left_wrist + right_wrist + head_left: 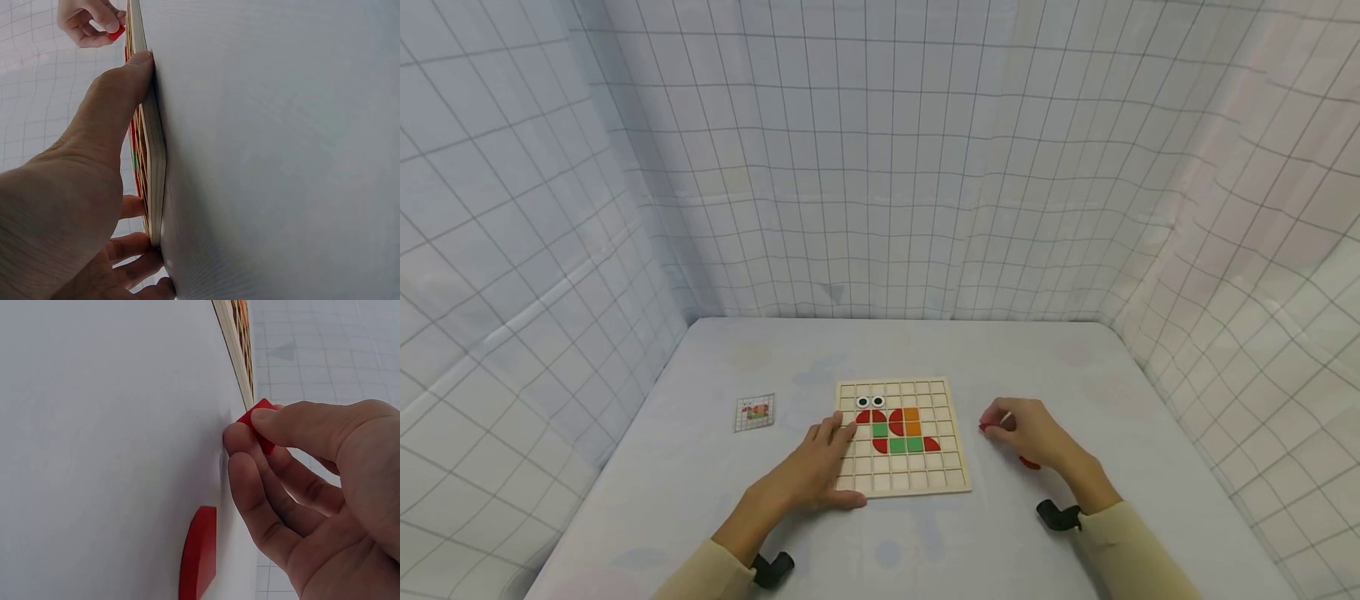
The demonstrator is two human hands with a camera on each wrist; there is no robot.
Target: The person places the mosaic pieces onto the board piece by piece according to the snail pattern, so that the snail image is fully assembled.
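Observation:
A pale wooden grid board (936, 481) lies flat on the table, with two eye tiles (878, 402), green squares (897, 446), orange squares (912, 414) and red curved pieces (896, 422) set in its cells. My left hand (808, 473) touches its near left corner, the thumb on the near edge and spread fingers along the left side. To the right of the board, my right hand (1032, 432) pinches a small red piece (267, 444) between thumb and fingertips, just above the table. Another red piece (199, 553) with a curved side lies below that hand, partly hidden in the head view.
A small picture card (754, 412) showing a similar coloured figure on a grid lies left of the board. White grid-patterned curtains (895, 208) enclose the table (887, 554) at the back and both sides. A black device (1058, 515) sits at each wrist.

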